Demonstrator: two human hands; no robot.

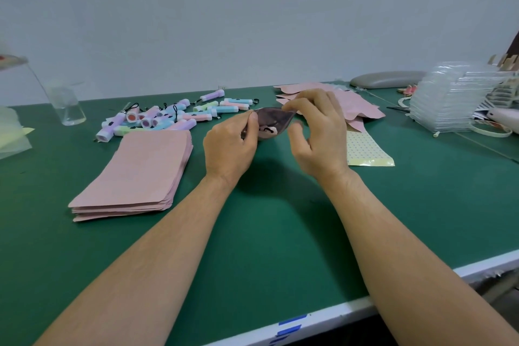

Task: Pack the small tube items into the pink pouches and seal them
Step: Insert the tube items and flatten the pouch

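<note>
The thin pink film pouch (271,124) I'm working on is held up off the green table mat (252,233), its mouth pulled open, with a small pastel plastic tube item (268,131) showing inside. My left hand (229,149) pinches the left corner of the mouth between thumb and fingers; my right hand (317,129) pinches the right corner with thumb and forefinger, the other fingers curled loosely and holding nothing. The pouch looks light, limp and a bit slick, so I judge it will buckle unless I hold it at the stiffer top edge, both corners, and press the seal strip along from one end. The tube seems light and rigid; it should stay put if the mouth stays up. To the left lies a flat stack of empty pink pouches (140,174), with a heap of loose pastel tube items (168,118) behind it. A spread of filled pink pouches (362,109) lies beyond my right hand.
</note>
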